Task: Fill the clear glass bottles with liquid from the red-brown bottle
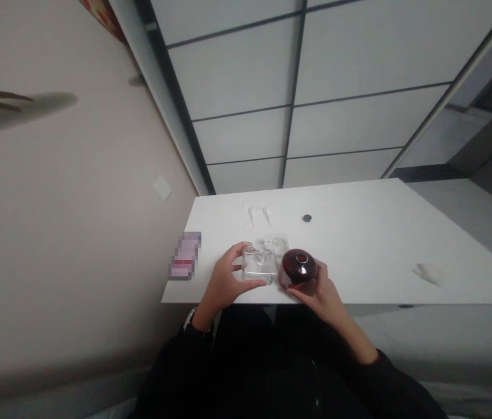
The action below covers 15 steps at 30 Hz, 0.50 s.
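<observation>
My left hand (225, 279) is closed around the sides of a clear square glass bottle (259, 265), with a round neck-like shape on its upper face. Just to the right, my right hand (325, 294) grips a dark red rounded glass bottle (297, 269) with a ring-shaped opening on top. The two bottles are side by side near the table's front edge; whether they touch I cannot tell. Right behind them lies another clear glass piece (280, 240), partly covered from view.
On the white table (368, 244), thin clear pieces (258, 215) lie toward the back, with a small dark round disc (307, 218) to their right. A crumpled whitish piece (428, 273) sits far right. A blurred pink item (186, 256) is at the left edge, near the wall (110, 221).
</observation>
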### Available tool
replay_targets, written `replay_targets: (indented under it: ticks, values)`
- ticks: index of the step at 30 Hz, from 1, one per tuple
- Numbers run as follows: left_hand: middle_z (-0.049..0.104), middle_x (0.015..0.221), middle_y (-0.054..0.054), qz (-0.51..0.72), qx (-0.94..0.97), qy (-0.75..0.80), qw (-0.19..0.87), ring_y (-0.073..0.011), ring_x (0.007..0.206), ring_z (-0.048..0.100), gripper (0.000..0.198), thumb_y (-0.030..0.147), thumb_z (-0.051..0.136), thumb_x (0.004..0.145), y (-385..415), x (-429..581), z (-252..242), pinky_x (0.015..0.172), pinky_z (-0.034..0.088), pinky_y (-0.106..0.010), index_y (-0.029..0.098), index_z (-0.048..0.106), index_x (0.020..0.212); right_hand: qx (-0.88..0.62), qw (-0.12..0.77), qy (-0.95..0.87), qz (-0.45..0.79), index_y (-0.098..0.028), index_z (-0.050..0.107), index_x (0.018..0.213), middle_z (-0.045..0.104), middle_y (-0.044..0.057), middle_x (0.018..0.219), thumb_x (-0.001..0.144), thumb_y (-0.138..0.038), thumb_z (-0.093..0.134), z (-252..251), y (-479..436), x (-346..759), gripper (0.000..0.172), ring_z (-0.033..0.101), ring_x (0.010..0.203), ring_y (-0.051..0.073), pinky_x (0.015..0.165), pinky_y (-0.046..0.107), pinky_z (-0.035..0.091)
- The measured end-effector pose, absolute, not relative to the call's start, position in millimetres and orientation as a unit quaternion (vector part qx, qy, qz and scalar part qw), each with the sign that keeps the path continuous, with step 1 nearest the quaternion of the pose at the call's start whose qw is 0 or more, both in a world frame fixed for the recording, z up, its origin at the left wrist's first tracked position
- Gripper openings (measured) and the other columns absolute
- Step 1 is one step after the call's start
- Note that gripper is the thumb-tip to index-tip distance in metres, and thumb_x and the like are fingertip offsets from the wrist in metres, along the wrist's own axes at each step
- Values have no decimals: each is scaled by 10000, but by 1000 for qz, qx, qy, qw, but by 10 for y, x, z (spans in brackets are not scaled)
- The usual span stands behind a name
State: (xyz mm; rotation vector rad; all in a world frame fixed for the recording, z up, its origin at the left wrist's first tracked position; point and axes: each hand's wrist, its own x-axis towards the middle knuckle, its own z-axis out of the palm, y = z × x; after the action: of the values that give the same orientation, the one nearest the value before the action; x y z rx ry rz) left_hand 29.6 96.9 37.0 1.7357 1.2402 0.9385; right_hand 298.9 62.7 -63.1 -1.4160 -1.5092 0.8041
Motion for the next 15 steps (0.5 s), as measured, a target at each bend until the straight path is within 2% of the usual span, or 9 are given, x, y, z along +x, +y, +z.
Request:
replay_targets:
  ticks: [4,10,15]
  values:
    - [684,1402,-125,334,759,449,333,-325,1292,668,814,421,968,707,1056,387,558,976,644,-461,253,603,1415,-574,422,-606,354,-215,469,1283,806,139,1014,743,-565,856,-591,622,3006,752,803,937,364,848,500,619]
    - [694,1384,-106,290,841,391,236,-293,1268,677,854,486,910,798,1186,463,762,1115,573,-489,292,540,1543,-560,419,-599,390,-216,485,1288,820,123,1000,767,-526,862,-549,608,3009,714,810,915,339,816,465,624]
    - [701,1362,-95,272,859,377,213,-273,1237,687,897,526,870,835,1222,454,818,1111,569,-460,322,467,1610,-547,426,-611,383,-214,476,1315,818,125,1027,785,-518,853,-545,606,3007,718,807,943,339,861,482,613]
